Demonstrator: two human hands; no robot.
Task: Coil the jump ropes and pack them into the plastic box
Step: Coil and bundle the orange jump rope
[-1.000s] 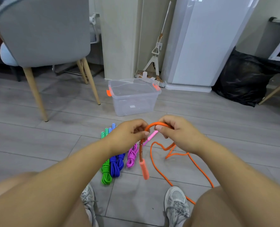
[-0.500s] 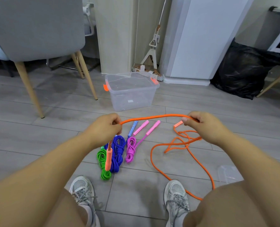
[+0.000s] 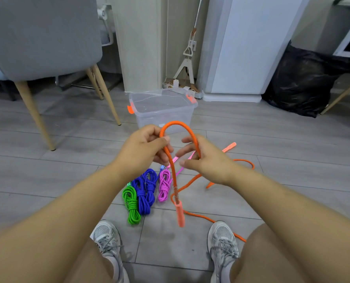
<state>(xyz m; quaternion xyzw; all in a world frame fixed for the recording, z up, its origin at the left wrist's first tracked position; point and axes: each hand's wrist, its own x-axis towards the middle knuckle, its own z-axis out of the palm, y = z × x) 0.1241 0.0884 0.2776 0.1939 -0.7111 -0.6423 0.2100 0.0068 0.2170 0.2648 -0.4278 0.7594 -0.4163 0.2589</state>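
Okay, left hand (image 3: 143,148) pinches rope (image 3: 180,124) above the dangling handle (image 3: 180,213), right hand (image 3: 206,160) grips the arch's other leg close beside it; feed even loops into left, box (image 3: 161,111) sits just beyond.

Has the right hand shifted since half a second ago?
Yes. The right hand has swung inward toward the left hand; it was well right of the plastic box, now in line with its right corner.

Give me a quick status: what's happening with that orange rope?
Left hand pinches orange jump rope, handle dangling. Right hand holds the loop's other side. Green rope, blue rope, pink rope lie coiled; plastic box open, path clear.
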